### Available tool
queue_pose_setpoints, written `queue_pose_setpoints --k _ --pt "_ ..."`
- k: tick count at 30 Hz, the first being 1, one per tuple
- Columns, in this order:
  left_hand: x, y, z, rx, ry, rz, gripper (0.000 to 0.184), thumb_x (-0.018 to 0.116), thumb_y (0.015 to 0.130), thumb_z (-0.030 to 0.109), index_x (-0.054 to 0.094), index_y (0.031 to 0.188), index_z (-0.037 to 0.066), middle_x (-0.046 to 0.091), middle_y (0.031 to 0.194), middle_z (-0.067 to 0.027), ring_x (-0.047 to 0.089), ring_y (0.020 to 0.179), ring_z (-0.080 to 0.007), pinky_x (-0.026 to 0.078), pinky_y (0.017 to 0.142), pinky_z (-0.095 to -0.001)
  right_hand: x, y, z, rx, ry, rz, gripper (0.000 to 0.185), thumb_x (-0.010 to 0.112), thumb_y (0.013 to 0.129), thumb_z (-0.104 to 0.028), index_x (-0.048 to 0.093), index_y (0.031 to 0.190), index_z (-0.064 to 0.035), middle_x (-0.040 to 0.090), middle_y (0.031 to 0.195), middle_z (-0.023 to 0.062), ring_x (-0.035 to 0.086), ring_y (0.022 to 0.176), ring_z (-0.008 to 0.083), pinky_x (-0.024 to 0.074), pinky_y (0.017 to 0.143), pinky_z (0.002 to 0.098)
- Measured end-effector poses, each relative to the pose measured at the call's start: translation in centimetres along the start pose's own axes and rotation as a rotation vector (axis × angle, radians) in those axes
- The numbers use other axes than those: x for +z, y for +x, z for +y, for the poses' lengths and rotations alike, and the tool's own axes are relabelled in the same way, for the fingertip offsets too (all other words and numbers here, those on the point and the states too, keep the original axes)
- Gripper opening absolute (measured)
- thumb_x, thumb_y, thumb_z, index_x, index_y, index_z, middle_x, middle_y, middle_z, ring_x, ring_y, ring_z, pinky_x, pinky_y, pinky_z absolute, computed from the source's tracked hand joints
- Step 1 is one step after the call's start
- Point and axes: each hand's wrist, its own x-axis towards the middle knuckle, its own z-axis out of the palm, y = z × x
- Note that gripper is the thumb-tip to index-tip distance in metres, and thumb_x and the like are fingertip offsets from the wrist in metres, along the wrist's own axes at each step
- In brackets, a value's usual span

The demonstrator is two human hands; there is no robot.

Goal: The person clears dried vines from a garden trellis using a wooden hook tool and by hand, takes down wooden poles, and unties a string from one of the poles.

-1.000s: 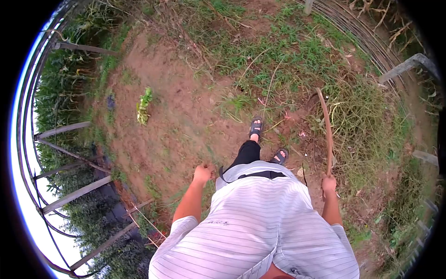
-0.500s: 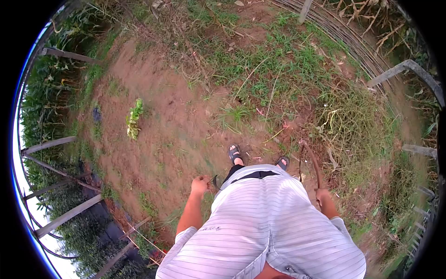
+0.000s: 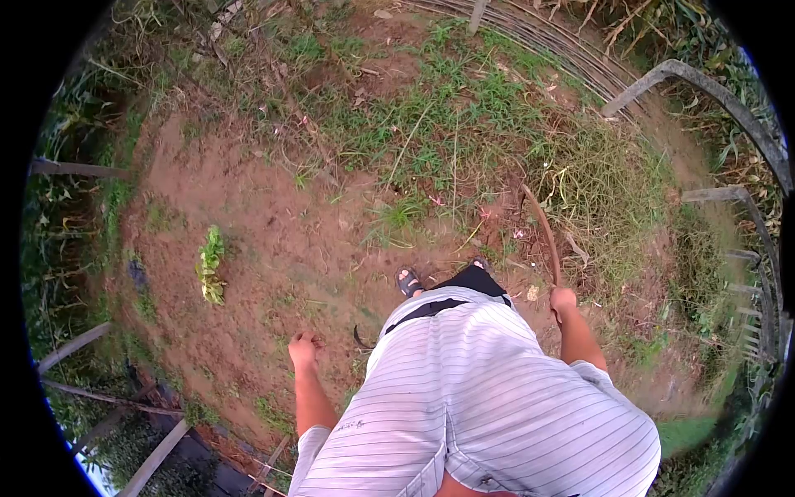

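Observation:
My right hand is closed around a long brown wooden pole. It reaches forward from my fist, and its far end is at the soil beside the dry grass; whether a tool head sits there I cannot make out. On the other side, my left hand hangs free of my body above bare earth, fingers loosely bent and apart, nothing visible in them. A thin dark curved piece shows between that hand and my waist; I cannot tell what it is.
A sandalled foot stands on reddish soil. A leafy yellow-green plant grows to the left. Green weeds spread ahead, with dry grass at right. A grey curved post and other posts line the edges.
My right hand has moved forward with the pole, whose far end has shifted forward and left in view. My left hand has swung outward to the left. The whole view has turned slightly.

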Motion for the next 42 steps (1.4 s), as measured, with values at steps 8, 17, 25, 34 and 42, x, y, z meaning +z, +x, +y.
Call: queue_pose_setpoints --k 8,17,25,34,42 --pt "2.7 -2.4 -0.2 -0.11 -0.074 -0.029 0.013 0.058 0.09 0.01 0.059 0.099 0.001 0.061 0.075 -0.0066 0.059 0.058 -0.0169 0.048 0.05 -0.0295 0.0 -0.7 -3.2 -0.13 -0.023 0.316 0.044 0.051 0.096 -0.038 0.066 0.103 0.0019 0.069 0.086 0.0203 0.07 0.082 0.0295 0.0532 0.072 0.0397" --pt "16.5 -2.4 10.7 0.108 -0.107 -0.246 0.026 0.061 0.093 0.014 0.061 0.113 -0.002 0.062 0.081 -0.0056 0.062 0.065 -0.0154 0.051 0.059 -0.0292 -7.4 0.7 -17.9 -0.33 0.559 -0.142 0.032 0.059 0.095 -0.033 0.06 0.081 -0.0045 0.055 0.065 0.0026 0.052 0.055 0.0129 0.041 0.05 0.0315" --pt "44.9 -5.4 22.9 0.216 0.086 -0.749 0.043 0.064 0.093 0.029 0.058 0.123 -0.001 0.063 0.094 -0.008 0.063 0.076 -0.0159 0.052 0.07 -0.0293 -13.9 7.6 -30.3 -0.442 0.754 -0.72 0.016 0.055 0.098 -0.018 0.056 0.102 -0.0027 0.054 0.078 0.0005 0.053 0.06 0.0094 0.0473 0.051 0.0258" --pt "70.5 -1.9 26.1 -0.147 -0.111 -0.631 0.025 0.068 0.088 0.019 0.058 0.103 0.002 0.063 0.086 -0.0089 0.063 0.077 -0.0189 0.053 0.069 -0.0327 -14.3 17.4 -42.7 -0.988 0.189 -0.699 0.042 0.054 0.09 -0.017 0.043 0.123 0.0057 0.064 0.094 0.0264 0.065 0.09 0.0415 0.0509 0.078 0.0497" --pt "64.4 10.1 24.6 -0.25 -0.169 -0.494 0.017 0.056 0.083 0.001 0.055 0.1 0.001 0.063 0.082 -0.009 0.061 0.063 -0.0183 0.051 0.056 -0.0324 -5.6 26.5 -45.9 -0.775 0.021 -1.048 0.032 0.054 0.098 -0.028 0.063 0.116 -0.0036 0.069 0.084 0.0133 0.067 0.078 0.0244 0.0522 0.073 0.0366"
